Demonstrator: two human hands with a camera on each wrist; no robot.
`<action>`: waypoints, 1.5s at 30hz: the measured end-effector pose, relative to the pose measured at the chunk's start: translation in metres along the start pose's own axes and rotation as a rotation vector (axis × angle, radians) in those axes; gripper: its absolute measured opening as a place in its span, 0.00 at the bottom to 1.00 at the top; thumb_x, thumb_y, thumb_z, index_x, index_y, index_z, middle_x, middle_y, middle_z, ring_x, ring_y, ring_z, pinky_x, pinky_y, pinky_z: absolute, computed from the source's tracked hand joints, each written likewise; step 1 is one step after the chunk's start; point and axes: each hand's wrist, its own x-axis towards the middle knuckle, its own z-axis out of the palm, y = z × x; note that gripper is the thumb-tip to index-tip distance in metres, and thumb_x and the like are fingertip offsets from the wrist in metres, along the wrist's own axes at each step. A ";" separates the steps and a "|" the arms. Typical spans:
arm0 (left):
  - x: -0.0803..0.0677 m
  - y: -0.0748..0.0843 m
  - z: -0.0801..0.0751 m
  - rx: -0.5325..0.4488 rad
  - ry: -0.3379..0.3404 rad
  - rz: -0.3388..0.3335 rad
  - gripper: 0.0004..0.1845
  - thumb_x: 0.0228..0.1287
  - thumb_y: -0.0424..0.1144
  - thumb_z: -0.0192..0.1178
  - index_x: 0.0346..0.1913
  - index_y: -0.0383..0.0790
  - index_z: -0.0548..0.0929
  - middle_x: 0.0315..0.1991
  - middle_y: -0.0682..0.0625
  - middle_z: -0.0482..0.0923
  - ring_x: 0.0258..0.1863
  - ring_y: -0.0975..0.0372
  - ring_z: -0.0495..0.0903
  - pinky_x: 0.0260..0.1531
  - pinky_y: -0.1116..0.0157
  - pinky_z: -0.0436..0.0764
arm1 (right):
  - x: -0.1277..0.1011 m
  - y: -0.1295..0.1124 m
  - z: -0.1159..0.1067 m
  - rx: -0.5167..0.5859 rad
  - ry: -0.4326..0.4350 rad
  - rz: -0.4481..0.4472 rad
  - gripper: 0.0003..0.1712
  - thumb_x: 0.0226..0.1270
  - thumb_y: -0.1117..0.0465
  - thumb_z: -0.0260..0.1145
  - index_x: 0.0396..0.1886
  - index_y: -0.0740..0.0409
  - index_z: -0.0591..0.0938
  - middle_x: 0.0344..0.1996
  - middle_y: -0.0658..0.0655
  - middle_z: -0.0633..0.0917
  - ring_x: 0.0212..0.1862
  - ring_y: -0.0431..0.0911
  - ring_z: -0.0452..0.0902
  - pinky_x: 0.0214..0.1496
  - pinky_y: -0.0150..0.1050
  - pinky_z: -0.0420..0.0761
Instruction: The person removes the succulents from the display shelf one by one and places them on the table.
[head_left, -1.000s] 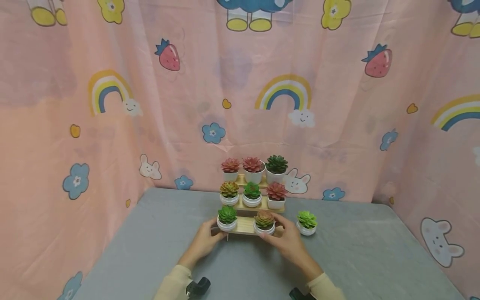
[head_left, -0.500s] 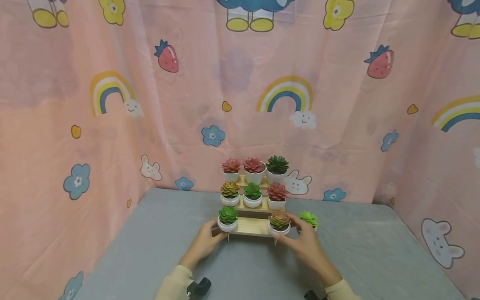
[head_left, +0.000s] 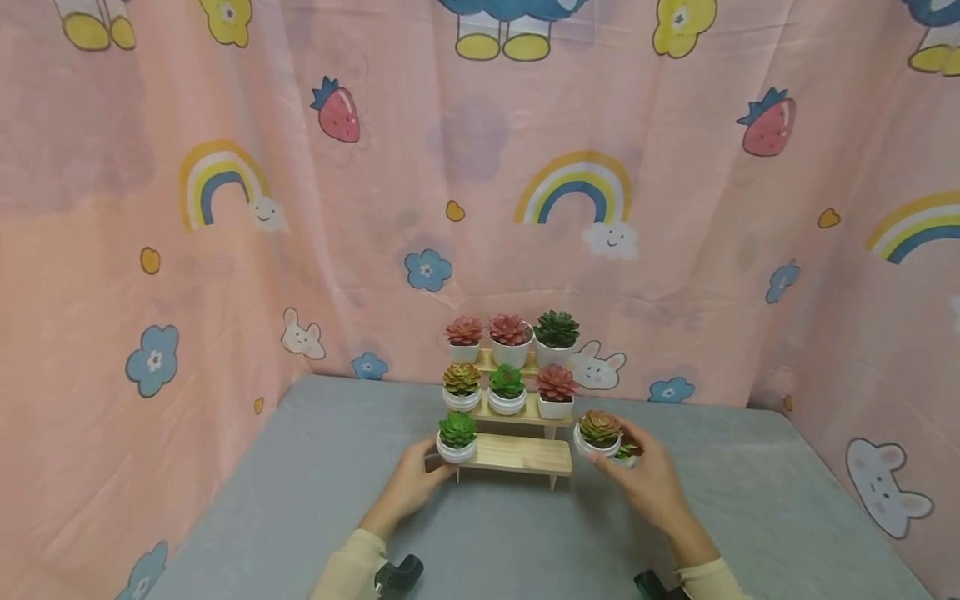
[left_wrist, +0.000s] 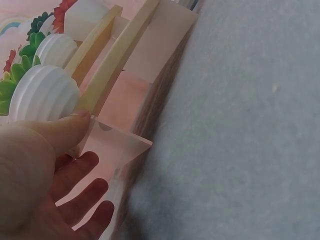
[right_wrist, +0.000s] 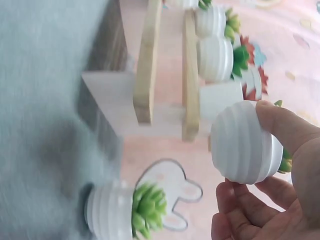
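7 potted succulents sitting on the 3-step wooden stand [head_left: 517,454]; 1 reddish succulent pot [head_left: 597,433] gripped in right hand [head_left: 651,487], off the stand's right end; 1 light-green pot [right_wrist: 125,210] on worktop [head_left: 300,500]; left hand [head_left: 408,483] relaxed, touching stand's left end.

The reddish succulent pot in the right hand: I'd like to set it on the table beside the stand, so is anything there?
Yes: a light-green succulent pot stands on the table right of the wooden stand, just below the held pot.

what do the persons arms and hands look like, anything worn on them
Both hands, left hand and right hand, are bare: no gloves or rings show. Each forearm wears a pale cream long sleeve ending at the wrist, with a small black camera unit strapped beneath it.
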 end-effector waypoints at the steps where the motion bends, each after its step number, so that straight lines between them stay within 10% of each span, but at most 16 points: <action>1: 0.000 0.000 0.000 0.001 0.002 0.006 0.26 0.65 0.35 0.68 0.66 0.35 0.77 0.62 0.37 0.80 0.62 0.43 0.79 0.60 0.46 0.81 | 0.001 0.002 -0.003 -0.004 0.009 0.000 0.40 0.63 0.56 0.75 0.70 0.68 0.72 0.56 0.69 0.83 0.56 0.57 0.77 0.58 0.52 0.76; 19: -0.002 0.002 0.000 0.012 -0.010 -0.023 0.27 0.67 0.36 0.67 0.68 0.37 0.76 0.63 0.39 0.79 0.64 0.44 0.78 0.61 0.45 0.80 | 0.010 0.044 -0.040 -0.060 0.162 0.031 0.41 0.64 0.53 0.75 0.70 0.70 0.72 0.55 0.70 0.83 0.39 0.19 0.66 0.43 0.22 0.71; 32: -0.002 0.001 0.000 0.033 0.001 -0.032 0.27 0.66 0.37 0.68 0.67 0.39 0.77 0.62 0.40 0.80 0.63 0.45 0.79 0.60 0.45 0.80 | 0.015 0.075 -0.042 -0.077 0.160 0.213 0.41 0.66 0.54 0.73 0.71 0.72 0.70 0.57 0.74 0.80 0.51 0.58 0.78 0.34 0.25 0.73; 45: 0.001 0.002 0.000 0.032 -0.002 -0.020 0.28 0.66 0.36 0.68 0.68 0.39 0.76 0.63 0.40 0.80 0.64 0.45 0.78 0.61 0.45 0.80 | 0.018 0.099 -0.038 -0.096 0.107 0.295 0.44 0.65 0.54 0.73 0.71 0.74 0.67 0.60 0.76 0.77 0.47 0.53 0.77 0.33 0.27 0.73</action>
